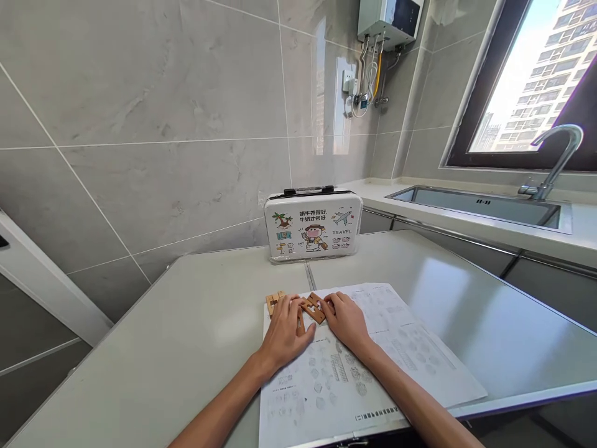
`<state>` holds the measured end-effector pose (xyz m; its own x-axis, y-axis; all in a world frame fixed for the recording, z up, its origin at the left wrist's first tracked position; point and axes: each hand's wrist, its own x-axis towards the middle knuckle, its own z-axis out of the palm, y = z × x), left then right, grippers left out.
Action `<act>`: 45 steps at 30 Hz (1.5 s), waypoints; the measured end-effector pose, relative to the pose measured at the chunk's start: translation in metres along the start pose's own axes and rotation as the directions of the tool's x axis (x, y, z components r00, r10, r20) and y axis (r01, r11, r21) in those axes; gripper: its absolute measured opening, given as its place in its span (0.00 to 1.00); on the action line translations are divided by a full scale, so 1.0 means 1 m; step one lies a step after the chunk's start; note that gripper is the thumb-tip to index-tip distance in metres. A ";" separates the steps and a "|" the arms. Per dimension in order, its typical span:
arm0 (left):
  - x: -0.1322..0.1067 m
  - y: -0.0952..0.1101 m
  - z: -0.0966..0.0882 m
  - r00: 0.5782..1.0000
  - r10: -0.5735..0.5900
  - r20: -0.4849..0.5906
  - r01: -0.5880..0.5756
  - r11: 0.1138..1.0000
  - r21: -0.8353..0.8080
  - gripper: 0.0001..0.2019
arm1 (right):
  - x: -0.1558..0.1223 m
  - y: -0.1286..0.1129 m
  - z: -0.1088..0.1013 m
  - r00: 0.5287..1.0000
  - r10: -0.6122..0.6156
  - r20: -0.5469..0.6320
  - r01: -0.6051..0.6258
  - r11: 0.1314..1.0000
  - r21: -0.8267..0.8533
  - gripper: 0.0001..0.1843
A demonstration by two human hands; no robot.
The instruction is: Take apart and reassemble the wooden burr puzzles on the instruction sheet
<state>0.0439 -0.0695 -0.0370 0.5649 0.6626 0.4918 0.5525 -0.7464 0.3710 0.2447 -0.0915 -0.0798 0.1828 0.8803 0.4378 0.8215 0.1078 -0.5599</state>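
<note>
While both hands lie on a printed instruction sheet [396, 336], left hand [285, 326] flat, fingers spread over wooden puzzle pieces [313, 308] at the sheet's top edge, right hand [346, 320] fingers curled against them, grip unclear, cartoon-printed tin case [312, 225] behind on grey table [186, 323].

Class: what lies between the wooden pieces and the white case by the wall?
Nothing but bare table, crossed by a seam, between the wooden pieces and the case, seen in the head view.
</note>
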 end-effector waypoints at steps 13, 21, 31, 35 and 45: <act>0.006 -0.030 -0.005 0.997 -0.064 -0.035 0.068 0.990 0.123 0.26 | -0.001 -0.003 0.000 0.998 -0.054 0.032 0.051 0.996 0.075 0.12; 0.009 -0.056 -0.008 0.986 -0.159 0.053 0.149 0.978 0.148 0.17 | -0.006 -0.021 -0.013 0.973 -0.216 0.087 0.188 0.948 0.257 0.18; 0.010 -0.053 -0.008 0.987 -0.158 0.000 0.157 0.983 0.098 0.10 | -0.012 -0.025 -0.019 0.865 -0.431 0.258 0.361 0.890 0.277 0.33; 0.009 -0.051 -0.010 0.987 -0.162 0.012 0.160 0.982 0.103 0.10 | -0.012 -0.023 -0.015 0.862 -0.446 0.240 0.379 0.882 0.280 0.28; 0.007 -0.051 -0.011 0.985 -0.171 -0.015 0.171 0.983 0.064 0.12 | 0.003 -0.019 0.012 0.877 -0.431 0.215 0.364 0.886 0.288 0.22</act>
<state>0.0129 -0.0270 -0.0437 0.4533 0.7793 0.4328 0.6789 -0.6164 0.3989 0.2232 -0.0856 -0.0760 -0.3094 0.8245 0.4737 0.6383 0.5494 -0.5393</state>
